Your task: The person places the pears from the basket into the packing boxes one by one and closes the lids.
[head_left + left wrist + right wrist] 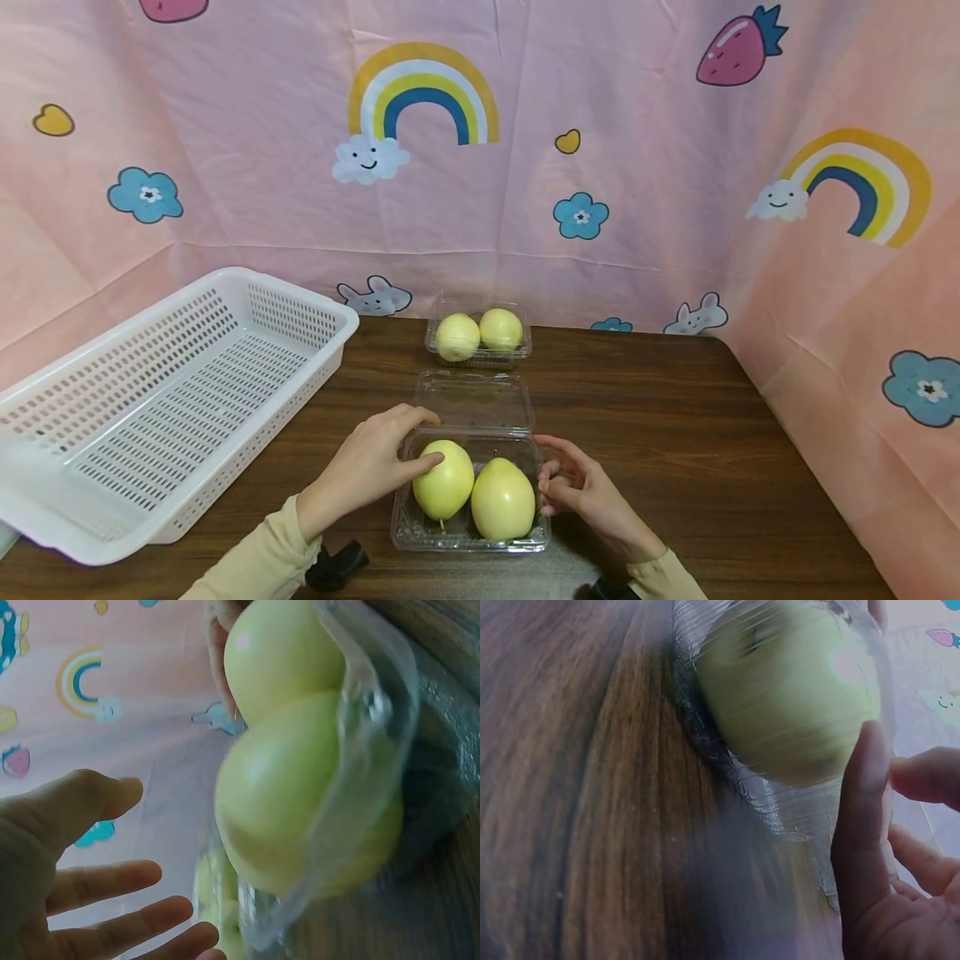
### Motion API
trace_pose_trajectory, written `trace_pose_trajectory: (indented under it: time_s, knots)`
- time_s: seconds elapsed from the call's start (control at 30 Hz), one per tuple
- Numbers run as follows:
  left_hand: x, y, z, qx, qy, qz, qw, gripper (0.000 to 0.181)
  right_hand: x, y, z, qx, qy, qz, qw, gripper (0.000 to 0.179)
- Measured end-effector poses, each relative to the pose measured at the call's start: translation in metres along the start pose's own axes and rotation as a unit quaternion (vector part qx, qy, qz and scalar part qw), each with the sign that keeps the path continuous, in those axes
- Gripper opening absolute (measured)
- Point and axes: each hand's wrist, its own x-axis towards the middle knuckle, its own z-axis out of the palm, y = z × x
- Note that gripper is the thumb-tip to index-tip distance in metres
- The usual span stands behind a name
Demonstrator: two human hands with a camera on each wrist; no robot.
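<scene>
Two yellow-green pears (pixel 503 500) lie side by side in a clear plastic clamshell box (pixel 468 543), its lid (pixel 474 400) folded back flat behind it. My left hand (pixel 378 458) is over the box's left side, fingers spread, thumb above the left pear (pixel 444 482). In the left wrist view, a gap shows between that thumb (pixel 94 802) and the nearer pear (pixel 292 795). At the box's right edge, my right hand (pixel 588 492) pinches the rim between thumb and curled fingers. The right wrist view has the thumb (pixel 864 817) against the box wall beside a pear (pixel 787 697).
A second clear box (pixel 480 358) holding pears stands behind, near the back of the dark wooden table (pixel 675 467). A long white perforated basket (pixel 202 400) is at the left. A pink patterned cloth (pixel 262 167) hangs around the back and sides.
</scene>
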Motion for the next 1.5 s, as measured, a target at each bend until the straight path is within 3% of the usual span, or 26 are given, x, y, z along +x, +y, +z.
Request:
trace_pose_trajectory:
  time_s: [0.23,0.5,0.73,0.93,1.03,1.17,1.33,1.5]
  knots:
    - [-0.001,-0.022,0.003,-0.062,0.005,-0.043,0.9972,0.027,0.000,0.000,0.000,0.008,-0.003,-0.009,0.9999,0.059]
    - [-0.001,-0.043,0.007,-0.149,0.024,-0.094,0.9841,0.025,-0.001,0.000,0.000,0.012,-0.005,-0.012,0.9999,0.060]
    - [-0.001,-0.057,0.009,-0.224,0.002,-0.178,0.9581,0.032,-0.001,0.000,0.000,0.011,0.000,-0.002,0.9999,0.061]
    - [-0.001,-0.063,0.012,-0.265,-0.021,-0.215,0.9399,0.044,-0.001,0.000,0.000,0.006,0.006,0.008,0.9999,0.061]
    - [-0.001,-0.066,0.015,-0.298,-0.028,-0.233,0.9253,0.053,-0.001,0.000,0.000,0.005,0.003,0.002,1.0000,0.061]
    - [-0.001,-0.069,0.019,-0.343,-0.038,-0.241,0.9069,0.062,0.000,0.000,0.000,0.004,-0.001,-0.010,0.9999,0.061]
    - [-0.001,-0.070,0.021,-0.378,-0.050,-0.245,0.8911,0.063,0.000,0.000,0.001,0.004,0.005,-0.003,1.0000,0.060]
    - [-0.001,-0.072,0.022,-0.397,-0.060,-0.239,0.8843,0.061,0.001,-0.001,0.002,0.000,0.017,0.012,0.9998,0.061]
